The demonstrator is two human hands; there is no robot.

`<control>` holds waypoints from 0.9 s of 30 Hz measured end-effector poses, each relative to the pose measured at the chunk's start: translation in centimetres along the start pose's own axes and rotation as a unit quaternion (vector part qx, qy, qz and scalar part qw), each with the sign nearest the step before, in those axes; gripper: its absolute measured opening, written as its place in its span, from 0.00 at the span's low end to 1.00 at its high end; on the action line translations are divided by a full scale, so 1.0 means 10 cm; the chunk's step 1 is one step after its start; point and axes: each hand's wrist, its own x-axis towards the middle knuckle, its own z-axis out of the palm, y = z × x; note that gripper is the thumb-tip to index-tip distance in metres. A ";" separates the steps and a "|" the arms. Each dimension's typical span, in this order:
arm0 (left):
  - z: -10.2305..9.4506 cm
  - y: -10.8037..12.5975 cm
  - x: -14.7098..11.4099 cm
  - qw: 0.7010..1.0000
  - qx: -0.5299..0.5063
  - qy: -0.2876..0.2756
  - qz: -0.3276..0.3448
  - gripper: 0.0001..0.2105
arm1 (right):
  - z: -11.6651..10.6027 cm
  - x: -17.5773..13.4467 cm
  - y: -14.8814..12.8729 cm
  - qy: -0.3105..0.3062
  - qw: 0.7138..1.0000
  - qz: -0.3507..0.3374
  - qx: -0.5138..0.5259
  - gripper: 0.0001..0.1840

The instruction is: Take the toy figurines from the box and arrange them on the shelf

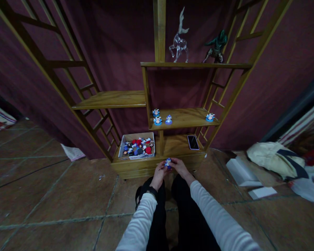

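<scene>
A small purple-and-white figurine [167,162] is held upright between both hands, in front of the cabinet's lower edge. My left hand [160,171] is closed on its left side, and my right hand [179,166] pinches it from the right. On the middle shelf [188,117] stands a similar purple figurine [168,119]. Two blue-based figurines, one behind the other [157,121], are left of it, and another blue-based figurine [210,117] is near the shelf's right end. A cardboard box [142,157] full of small figurines sits on the bottom shelf.
A phone [193,142] lies on the bottom shelf at right. A clear deer statuette [179,43] and a dark green statuette [216,47] stand on the upper shelf. White boxes [243,172] and a cream bag [274,158] are on the floor at right.
</scene>
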 end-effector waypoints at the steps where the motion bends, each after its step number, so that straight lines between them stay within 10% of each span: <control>1: 0.00 -0.01 0.01 1.000 0.000 0.004 0.007 0.20 | 0.00 0.01 0.02 0.001 1.000 -0.004 -0.008 0.18; 27: 0.02 0.07 -0.01 0.999 -0.027 0.030 -0.014 0.12 | 0.06 0.03 0.09 0.063 0.994 -0.035 -0.078 0.09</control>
